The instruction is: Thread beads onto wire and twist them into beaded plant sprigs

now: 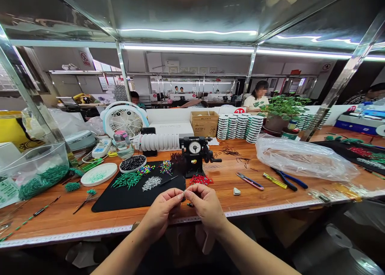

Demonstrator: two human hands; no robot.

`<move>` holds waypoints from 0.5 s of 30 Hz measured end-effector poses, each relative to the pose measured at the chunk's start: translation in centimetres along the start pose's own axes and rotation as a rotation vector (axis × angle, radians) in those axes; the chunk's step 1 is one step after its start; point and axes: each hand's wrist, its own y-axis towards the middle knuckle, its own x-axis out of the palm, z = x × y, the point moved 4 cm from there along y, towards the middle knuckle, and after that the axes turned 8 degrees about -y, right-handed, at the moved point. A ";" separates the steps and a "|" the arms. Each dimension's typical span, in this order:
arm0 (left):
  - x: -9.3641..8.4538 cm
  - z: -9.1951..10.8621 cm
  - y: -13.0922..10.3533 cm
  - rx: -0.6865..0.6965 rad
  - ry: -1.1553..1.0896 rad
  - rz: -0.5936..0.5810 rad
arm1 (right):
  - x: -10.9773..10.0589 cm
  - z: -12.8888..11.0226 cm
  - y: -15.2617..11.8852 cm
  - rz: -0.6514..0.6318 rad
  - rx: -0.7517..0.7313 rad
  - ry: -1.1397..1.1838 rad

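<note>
My left hand (165, 207) and my right hand (207, 206) meet over the table's front edge, thumbs and forefingers pinched close together. Whatever sits between the fingertips is too small to make out. Just beyond them stands a black hand-cranked winding machine (194, 156) with a round dial and a row of white spools on its shaft. A heap of red pieces (201, 180) lies at its foot. To the left, a black mat (120, 201) bears green pieces (128, 180), small clear pieces (151, 183) and multicoloured beads (165, 166).
Right of my hands lie scissors (249, 181), a yellow-handled tool (274, 180), blue-handled pliers (290, 180) and a whitish lump (236, 191). Behind are a plastic-wrapped bundle (303, 156), stacked spools (237, 127), a cardboard box (204, 123) and a fan (124, 120). White dishes (99, 174) stand left. A person (256, 98) sits beyond.
</note>
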 end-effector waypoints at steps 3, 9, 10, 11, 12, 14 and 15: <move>-0.3 -0.1 0.2 0.000 -0.006 0.006 | -0.4 -0.6 0.1 0.002 -0.087 -0.192; -0.7 -0.2 0.3 0.013 0.000 0.028 | -1.2 -2.2 0.3 -0.023 -0.306 -0.504; -0.7 -0.2 0.2 0.013 0.001 0.031 | -1.2 -2.3 0.4 -0.053 -0.317 -0.520; -0.7 -0.2 0.2 0.013 0.002 0.033 | -1.2 -2.4 0.5 -0.085 -0.311 -0.528; -0.7 -0.2 0.2 0.011 0.003 0.035 | -1.3 -2.4 0.5 -0.115 -0.287 -0.530; -0.7 -0.2 0.3 0.008 0.006 0.038 | -1.3 -2.3 0.7 -0.161 -0.217 -0.523; -0.7 -0.2 0.3 0.007 0.006 0.038 | -1.4 -2.3 0.8 -0.178 -0.186 -0.513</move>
